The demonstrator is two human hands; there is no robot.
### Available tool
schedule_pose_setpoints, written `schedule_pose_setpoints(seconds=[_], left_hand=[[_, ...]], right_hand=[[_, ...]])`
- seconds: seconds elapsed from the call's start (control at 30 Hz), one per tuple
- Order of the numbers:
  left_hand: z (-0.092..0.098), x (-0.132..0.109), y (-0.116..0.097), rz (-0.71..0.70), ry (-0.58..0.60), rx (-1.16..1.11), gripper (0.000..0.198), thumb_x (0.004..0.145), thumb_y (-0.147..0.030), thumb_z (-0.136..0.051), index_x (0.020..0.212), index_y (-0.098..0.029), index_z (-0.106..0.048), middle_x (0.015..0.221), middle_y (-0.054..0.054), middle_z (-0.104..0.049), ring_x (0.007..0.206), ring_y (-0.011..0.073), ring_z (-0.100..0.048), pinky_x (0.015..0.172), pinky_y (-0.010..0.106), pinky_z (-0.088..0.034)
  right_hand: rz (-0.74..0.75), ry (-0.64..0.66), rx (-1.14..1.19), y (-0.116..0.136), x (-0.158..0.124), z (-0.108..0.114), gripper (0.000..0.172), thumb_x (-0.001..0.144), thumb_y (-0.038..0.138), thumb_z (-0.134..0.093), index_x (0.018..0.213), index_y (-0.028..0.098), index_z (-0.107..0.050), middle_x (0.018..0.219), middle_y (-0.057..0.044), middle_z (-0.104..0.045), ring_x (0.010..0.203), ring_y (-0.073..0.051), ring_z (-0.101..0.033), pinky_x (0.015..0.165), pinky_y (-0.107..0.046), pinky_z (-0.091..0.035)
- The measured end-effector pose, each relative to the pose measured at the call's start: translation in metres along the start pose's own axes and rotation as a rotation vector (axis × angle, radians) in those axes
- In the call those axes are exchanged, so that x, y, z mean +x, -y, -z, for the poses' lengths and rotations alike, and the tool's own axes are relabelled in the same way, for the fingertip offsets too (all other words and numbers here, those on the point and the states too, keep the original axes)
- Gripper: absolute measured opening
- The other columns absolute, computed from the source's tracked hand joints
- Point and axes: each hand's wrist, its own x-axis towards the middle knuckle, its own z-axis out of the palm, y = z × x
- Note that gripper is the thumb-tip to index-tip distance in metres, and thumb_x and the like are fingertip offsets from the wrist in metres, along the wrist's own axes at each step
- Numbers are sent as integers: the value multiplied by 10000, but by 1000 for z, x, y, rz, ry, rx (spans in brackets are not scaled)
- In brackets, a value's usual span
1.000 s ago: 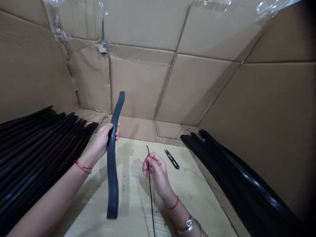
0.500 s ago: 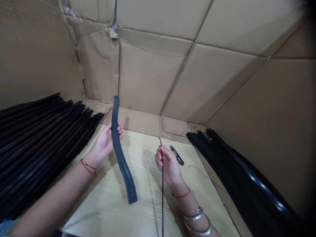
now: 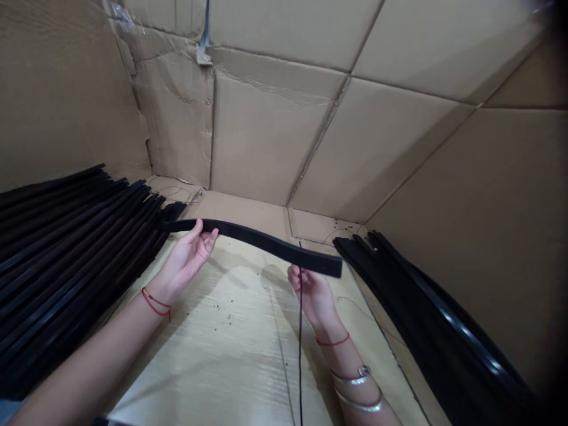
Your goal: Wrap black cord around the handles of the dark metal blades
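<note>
A short, curved black strip (image 3: 261, 239) lies crosswise in front of me, its right end lower than its left. My left hand (image 3: 190, 248) grips it near its left part, thumb on the near side. Under the strip's right part is my right hand (image 3: 313, 293), fingers pinched on a thin black cord (image 3: 300, 343). The cord hangs down toward the bottom edge, and its tip pokes up just above the strip. Part of the right fingers is hidden behind the strip.
Many long black strips (image 3: 80, 248) are piled at the left. More black strips (image 3: 412, 296) lie along the right. Cardboard walls (image 3: 266, 130) stand behind the pale work board (image 3: 213, 361), which has dark specks and a thin wire (image 3: 368, 316) near its right edge.
My left hand has turned the strip from nearly upright to crosswise, its lower end swinging right above my right hand. The right hand moved slightly right with the cord. The small black snips are now hidden.
</note>
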Motion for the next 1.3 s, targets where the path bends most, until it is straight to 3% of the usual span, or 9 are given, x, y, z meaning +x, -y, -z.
schedule_pose_setpoints(seconds=[0.23,0.37,0.47,0.63,0.73,0.83,0.93,1.1,1.3], left_hand=[[-1,-11,25,78,-15,68,281,981,-82,-387,767,-97,-568,797,80,-697,622,84,-680,664,168,-602],[6,-7,36,113,-1,104,250,972,-78,-410,794,-83,-585,763,74,-688,676,108,-693,710,216,-611],[11,-3,39,123,47,123,304,978,-73,-377,766,-82,-594,750,90,-693,699,106,-697,744,211,-599],[15,-8,41,125,268,159,251,919,-76,-495,707,-104,-625,870,107,-726,999,203,-683,1007,379,-501],[16,-15,41,179,413,208,153,894,-91,-567,996,-104,-680,1162,140,-681,1236,281,-551,1118,470,-361],[16,-22,41,279,504,258,490,919,-123,-560,1400,-144,-466,1309,191,-588,1281,306,-502,1147,499,-282],[16,-27,42,314,539,253,662,945,-161,-529,1527,-135,-215,1351,222,-541,1272,303,-508,1162,458,-269],[14,-31,44,367,485,180,599,1013,-126,-213,1528,-75,90,1398,243,-484,1293,209,-484,1082,250,-394],[14,-28,44,386,388,155,551,1011,-94,-104,1522,-64,98,1443,252,-420,1316,180,-436,872,70,-484]], right_hand=[[-239,173,237,1,-17,-16,292,654,355,-802,871,204,-679,1077,-125,-678,981,-260,-665,616,-269,-547],[-336,211,361,4,-21,-18,349,686,418,-778,913,169,-686,1098,-200,-683,1075,-292,-650,613,-235,-555],[-341,176,454,4,-19,-16,316,702,379,-776,888,133,-706,1104,-192,-687,1058,-270,-666,732,-214,-564],[-330,55,583,5,-9,-12,83,791,178,-670,828,115,-708,984,-119,-730,1021,-215,-687,819,-186,-573],[-329,-35,650,7,-3,-7,162,848,88,-563,727,142,-658,922,-77,-732,1026,-166,-683,796,-161,-585],[-343,-103,693,9,0,-4,289,919,76,-461,683,136,-619,962,-113,-716,1029,-143,-679,794,-158,-588],[-358,-149,712,9,1,-5,341,951,70,-405,694,128,-620,949,-133,-707,1021,-139,-681,819,-159,-583],[-367,-162,703,6,-2,-10,333,962,86,-424,708,134,-633,969,-125,-712,1144,-172,-625,897,-205,-569],[-341,-133,649,9,-3,-11,351,965,106,-436,685,119,-648,996,-141,-718,1197,-194,-589,926,-203,-549]])
